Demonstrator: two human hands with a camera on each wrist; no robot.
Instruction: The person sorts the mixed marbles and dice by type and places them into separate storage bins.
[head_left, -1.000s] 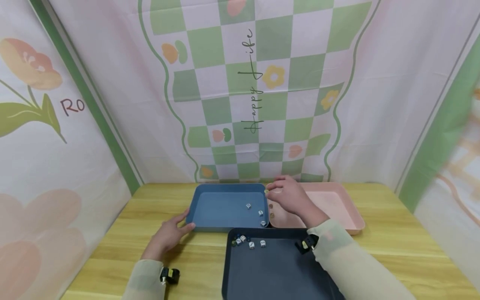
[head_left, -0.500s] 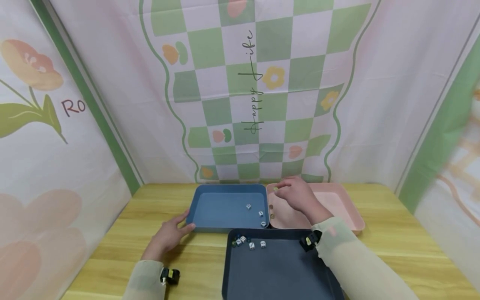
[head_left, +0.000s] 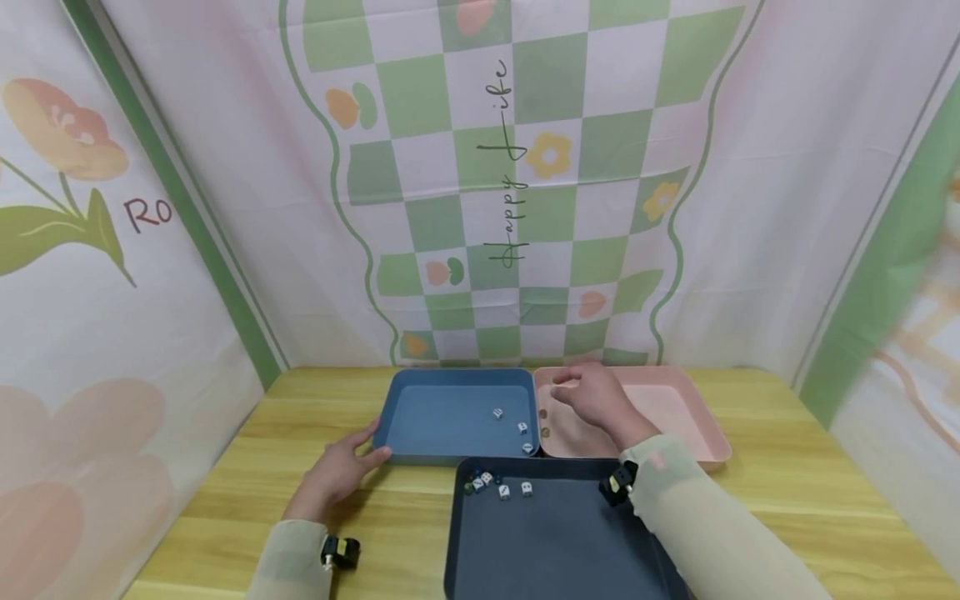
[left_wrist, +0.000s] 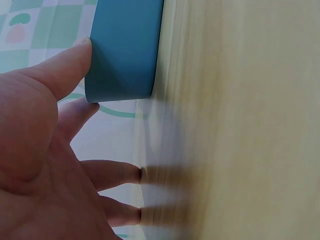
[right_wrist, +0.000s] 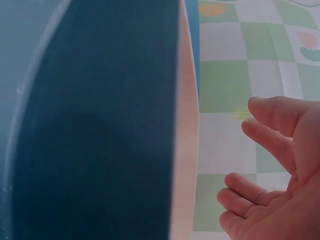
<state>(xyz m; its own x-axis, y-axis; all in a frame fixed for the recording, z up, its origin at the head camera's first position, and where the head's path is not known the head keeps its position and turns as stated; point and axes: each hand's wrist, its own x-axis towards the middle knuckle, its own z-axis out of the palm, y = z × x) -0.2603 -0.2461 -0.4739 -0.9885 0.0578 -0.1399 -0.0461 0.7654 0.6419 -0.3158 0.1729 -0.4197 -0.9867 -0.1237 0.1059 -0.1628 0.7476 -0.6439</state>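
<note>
Three shallow trays sit on a wooden table [head_left: 232,483]; the blue tray [head_left: 442,417] is the landmark here, with the pink tray [head_left: 667,408] directly to its right and the dark tray [head_left: 570,550] nearer the person, in front of its right end.

The person's right hand [head_left: 596,396] is over the pink tray's left part, just right of the blue tray; its thumb and index finger stand slightly apart, its other fingers are loosely bent, and its grip is released; a small yellow piece [right_wrist: 240,115], smeared by blur in the right wrist view, is just off those two fingertips, to the right of the blue tray.

The left hand [head_left: 337,471] is at the blue tray's near left corner, its thumb and index finger touching the tray, the other fingers spread loosely; it is not clenched.

Inside the blue tray, towards its right end, lie three white dice [head_left: 522,427]; just beyond its right wall, in the pink tray, are two brownish pieces [head_left: 543,413]; in front of its right end, in the dark tray's far left corner, are more white dice [head_left: 504,492] and some small dark pieces, too small to count; behind the blue tray hangs a green-and-white checked cloth [head_left: 547,75] reading "Happy Life".
</note>
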